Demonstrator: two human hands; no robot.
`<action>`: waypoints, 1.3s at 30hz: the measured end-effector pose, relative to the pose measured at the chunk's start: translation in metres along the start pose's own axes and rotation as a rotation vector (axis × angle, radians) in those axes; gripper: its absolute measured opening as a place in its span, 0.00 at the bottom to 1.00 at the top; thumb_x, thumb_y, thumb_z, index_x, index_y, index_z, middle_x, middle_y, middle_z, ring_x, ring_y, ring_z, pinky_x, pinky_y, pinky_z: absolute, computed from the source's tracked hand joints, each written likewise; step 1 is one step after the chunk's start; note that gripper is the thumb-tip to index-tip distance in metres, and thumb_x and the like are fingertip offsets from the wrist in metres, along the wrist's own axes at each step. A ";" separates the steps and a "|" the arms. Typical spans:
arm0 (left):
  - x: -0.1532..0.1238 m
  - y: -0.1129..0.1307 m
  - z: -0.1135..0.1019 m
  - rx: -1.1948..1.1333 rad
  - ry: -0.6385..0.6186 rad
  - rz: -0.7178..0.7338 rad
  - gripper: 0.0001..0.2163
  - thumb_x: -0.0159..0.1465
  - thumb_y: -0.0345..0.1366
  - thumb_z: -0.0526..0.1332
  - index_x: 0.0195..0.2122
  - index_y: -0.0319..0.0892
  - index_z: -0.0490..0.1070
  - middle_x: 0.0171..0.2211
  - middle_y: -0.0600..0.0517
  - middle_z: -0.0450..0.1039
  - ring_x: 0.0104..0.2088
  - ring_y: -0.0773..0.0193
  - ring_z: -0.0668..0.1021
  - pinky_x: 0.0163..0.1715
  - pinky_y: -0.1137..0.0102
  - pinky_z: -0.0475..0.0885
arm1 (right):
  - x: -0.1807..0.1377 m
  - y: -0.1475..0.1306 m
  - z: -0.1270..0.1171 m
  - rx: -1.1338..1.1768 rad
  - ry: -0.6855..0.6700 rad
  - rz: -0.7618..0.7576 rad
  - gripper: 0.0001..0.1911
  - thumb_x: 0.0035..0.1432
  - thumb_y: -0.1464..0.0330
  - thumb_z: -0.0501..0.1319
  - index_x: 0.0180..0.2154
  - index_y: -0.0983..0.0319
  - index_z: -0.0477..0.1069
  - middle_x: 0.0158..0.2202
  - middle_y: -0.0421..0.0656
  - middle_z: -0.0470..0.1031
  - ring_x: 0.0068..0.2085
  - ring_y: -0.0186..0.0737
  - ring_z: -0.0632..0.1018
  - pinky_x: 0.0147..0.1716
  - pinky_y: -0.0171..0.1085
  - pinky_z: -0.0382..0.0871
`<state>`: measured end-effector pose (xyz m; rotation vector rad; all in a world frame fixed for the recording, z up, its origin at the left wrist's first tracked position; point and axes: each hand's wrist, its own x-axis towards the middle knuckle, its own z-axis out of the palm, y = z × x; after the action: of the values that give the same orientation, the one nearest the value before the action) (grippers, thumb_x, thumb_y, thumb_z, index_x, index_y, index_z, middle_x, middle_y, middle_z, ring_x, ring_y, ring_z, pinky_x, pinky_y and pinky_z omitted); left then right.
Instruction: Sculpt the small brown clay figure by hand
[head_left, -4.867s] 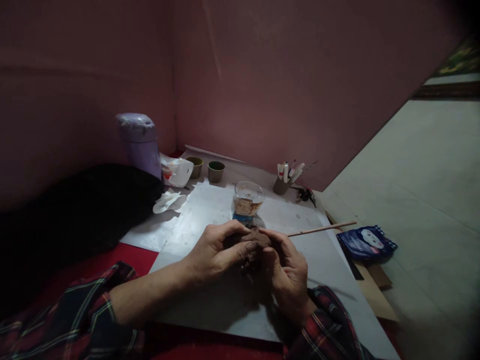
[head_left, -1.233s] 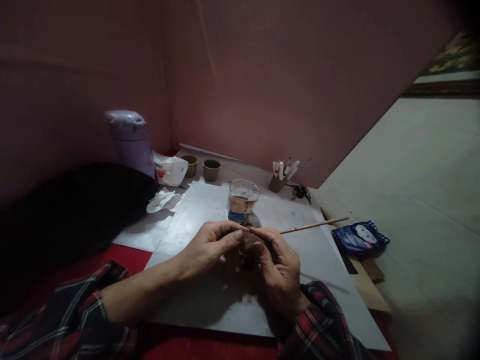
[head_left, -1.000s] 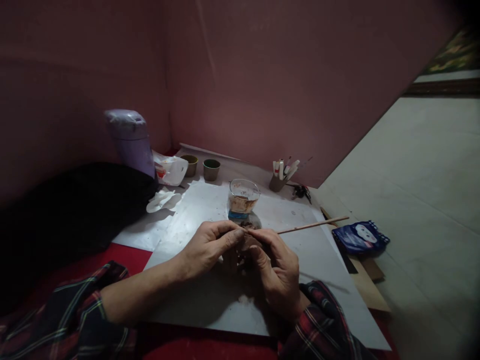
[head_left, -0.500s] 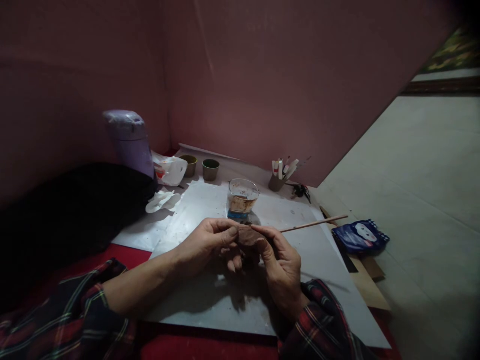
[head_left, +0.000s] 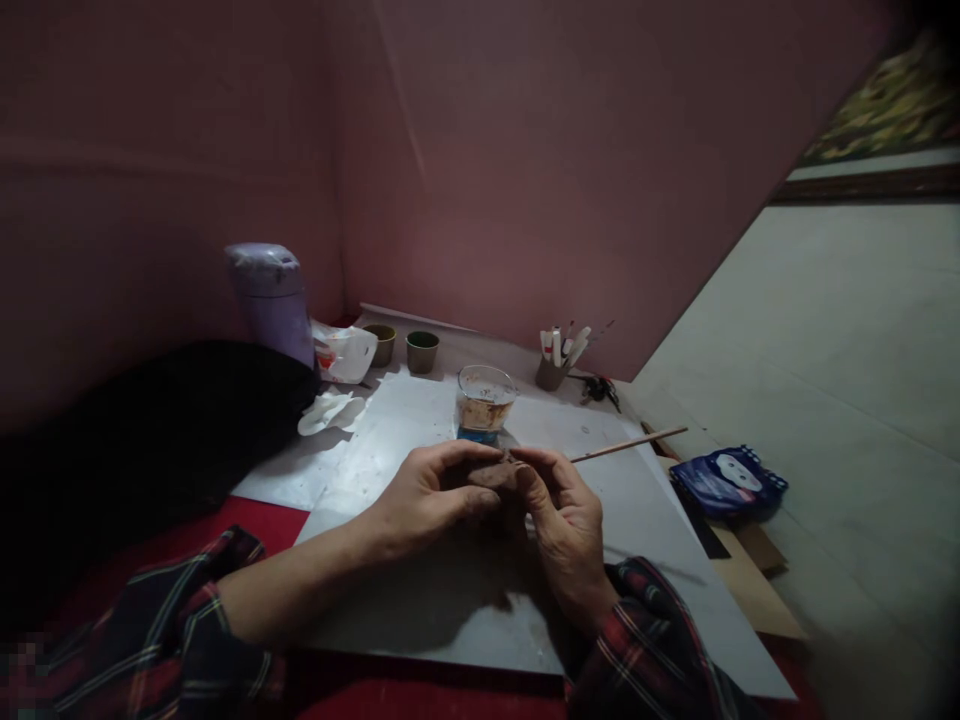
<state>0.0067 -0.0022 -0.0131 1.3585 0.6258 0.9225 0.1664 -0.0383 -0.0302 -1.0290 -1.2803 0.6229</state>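
A lump of brown clay point(head_left: 491, 474) is held between my two hands above the white paper point(head_left: 420, 620). My left hand point(head_left: 439, 490) closes on its left side, thumb in front and fingers along the top. On the other side, my right hand point(head_left: 562, 515) pinches the clay between thumb and fingers. The clay's underside lies in shadow. A thin wooden stick point(head_left: 630, 444) slants away behind my right hand, its near end hidden. Just beyond my fingers stands a clear glass point(head_left: 486, 402) of murky water with a blue base.
Two small cups point(head_left: 422, 353) stand at the back near a lilac bottle point(head_left: 271, 305) and a crumpled plastic bag point(head_left: 345, 352). A pot of pens point(head_left: 553, 370) is at back right. Dark cloth point(head_left: 172, 430) lies left, a blue packet point(head_left: 729, 482) right.
My left thumb has moved down across the clay, and the left fingers that showed beneath it are now hidden. The clay looks tilted flatter. The view has shifted slightly.
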 end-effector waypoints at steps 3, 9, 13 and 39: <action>0.000 -0.001 0.000 0.025 -0.005 -0.005 0.16 0.57 0.38 0.68 0.45 0.38 0.75 0.30 0.51 0.77 0.25 0.68 0.76 0.25 0.74 0.70 | -0.001 0.005 -0.004 0.001 -0.072 0.000 0.21 0.62 0.52 0.55 0.40 0.62 0.73 0.32 0.43 0.80 0.31 0.38 0.80 0.28 0.34 0.75; 0.003 0.001 -0.001 0.019 -0.011 0.004 0.17 0.59 0.44 0.66 0.44 0.36 0.74 0.28 0.51 0.76 0.20 0.70 0.74 0.22 0.74 0.68 | -0.005 0.011 -0.006 -0.111 -0.133 -0.128 0.20 0.57 0.60 0.64 0.50 0.59 0.69 0.41 0.44 0.80 0.39 0.41 0.81 0.40 0.38 0.76; 0.002 0.001 -0.001 0.082 -0.012 0.005 0.18 0.61 0.44 0.64 0.45 0.35 0.73 0.25 0.51 0.75 0.19 0.70 0.73 0.21 0.74 0.67 | -0.008 0.009 -0.003 -0.055 -0.136 -0.114 0.13 0.60 0.64 0.63 0.46 0.59 0.71 0.36 0.42 0.80 0.34 0.37 0.81 0.34 0.35 0.76; 0.002 -0.002 -0.005 0.564 0.009 0.396 0.11 0.60 0.31 0.62 0.44 0.36 0.74 0.38 0.47 0.76 0.38 0.62 0.77 0.39 0.69 0.70 | -0.010 0.010 -0.005 -0.106 -0.083 -0.125 0.17 0.64 0.56 0.55 0.50 0.56 0.67 0.39 0.41 0.77 0.38 0.37 0.78 0.36 0.34 0.71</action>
<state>0.0041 0.0022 -0.0156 2.0348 0.6638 1.1134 0.1711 -0.0433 -0.0435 -1.0094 -1.4518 0.5105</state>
